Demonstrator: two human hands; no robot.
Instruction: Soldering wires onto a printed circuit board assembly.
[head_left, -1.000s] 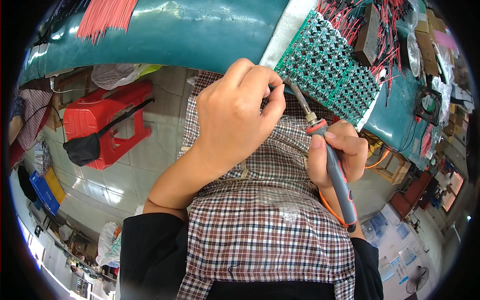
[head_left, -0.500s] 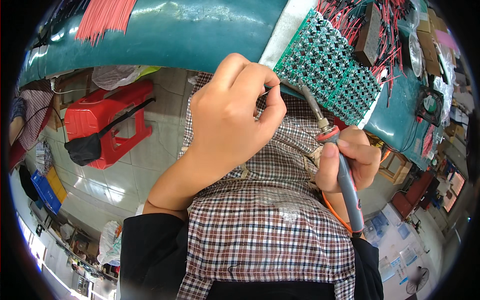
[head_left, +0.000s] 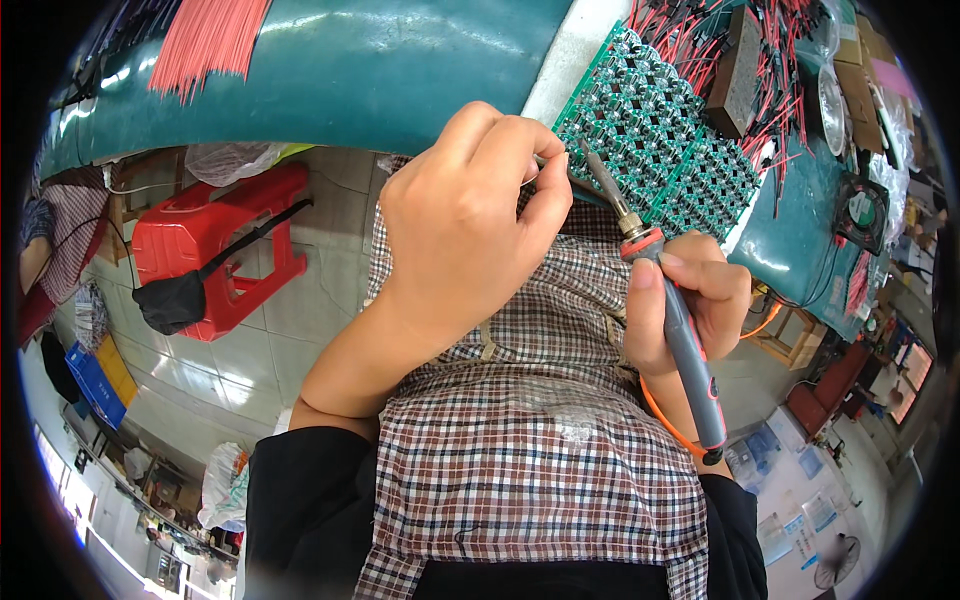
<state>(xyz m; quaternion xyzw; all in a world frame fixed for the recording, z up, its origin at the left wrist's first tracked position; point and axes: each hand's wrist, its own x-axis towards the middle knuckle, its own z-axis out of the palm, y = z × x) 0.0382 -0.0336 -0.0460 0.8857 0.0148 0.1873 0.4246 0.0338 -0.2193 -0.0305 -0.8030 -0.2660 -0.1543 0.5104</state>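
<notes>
My right hand (head_left: 705,305) grips a soldering iron (head_left: 688,365) by its grey handle, below the red collar. The iron's bare metal tip points up and left, over the near left edge of a green circuit board panel (head_left: 650,120) covered with rows of small parts. Whether the tip touches the board I cannot tell. Beside that edge, my left hand (head_left: 460,220) is closed, thumb and forefinger pinched on what looks like a thin dark wire, mostly hidden by the fingers.
The panel lies on a pale strip (head_left: 565,65) on the green tabletop (head_left: 400,75). Behind it are red and black wires (head_left: 780,95) and a dark block (head_left: 735,75). More red wires (head_left: 210,45) lie at far left. A small fan (head_left: 862,212) stands right; a red stool (head_left: 220,250) stands left.
My right hand and the soldering iron have shifted slightly up and left, and the iron's tip sits a little higher over the panel. My left hand stays pinched, nearly in place.
</notes>
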